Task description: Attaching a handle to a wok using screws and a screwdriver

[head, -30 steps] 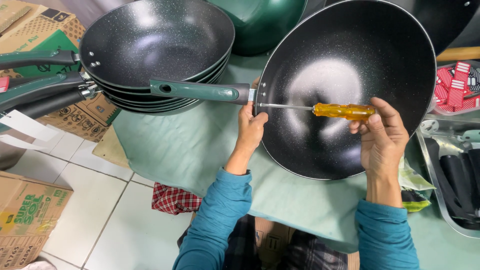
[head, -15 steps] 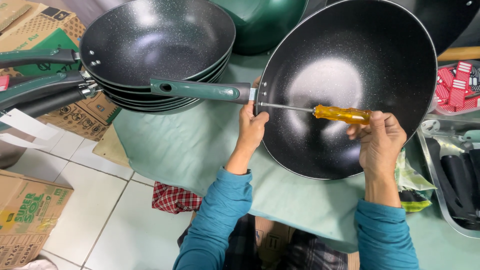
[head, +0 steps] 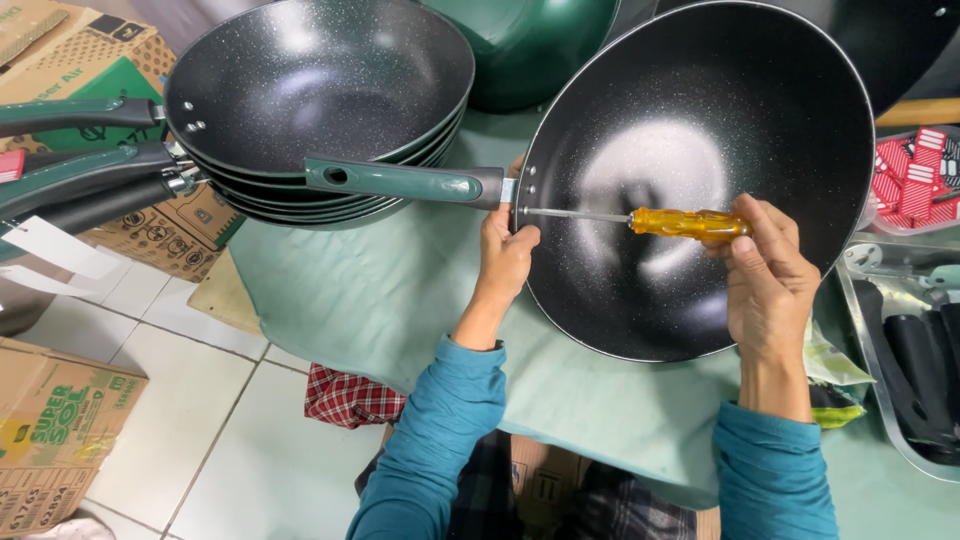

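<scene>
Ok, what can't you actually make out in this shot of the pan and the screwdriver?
Head view only:
- Screwdriver tip and the screw: too small, against the pan wall.
- Left hand fingers: hidden behind the pan's rim.
- Tray contents: cut off by the right edge.
- Stacked pans count: rims overlap.

Left hand (head: 505, 255) is curled in a grip, wrist raised; right hand (head: 765, 275), fingers pinched, palm down, to its right.

Bright light, sharp picture

Light comes from above and makes white shiny spots inside the black pan (head: 700, 170). Shadows are soft. The edges bend a little.
</scene>
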